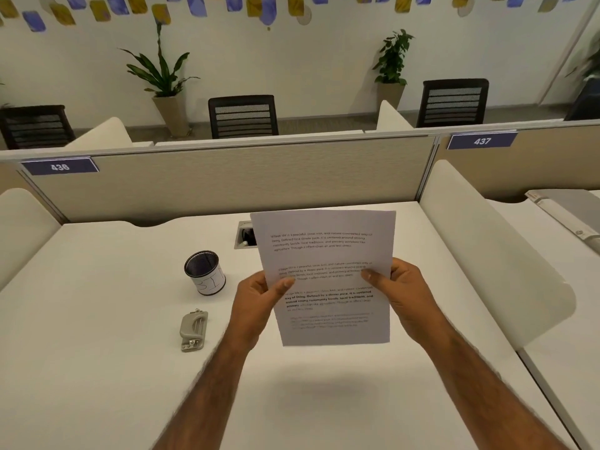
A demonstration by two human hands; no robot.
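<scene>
The printed sheet (328, 254) is held upright above the white bench (97, 368), clear of its top and facing the person. The left hand (256, 303) and right hand (406, 293) each pinch a side edge, fingers closed on the paper, thumbs on the print. The step looks like checking the page. The next likely calls for carrying it left, near the mesh cup (205, 272), to the hole punch (193, 331).

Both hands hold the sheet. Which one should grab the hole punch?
Left, probably: the hole punch lies on the desk beside the left hand, while the right hand, across the sheet, can hold it alone.
</scene>
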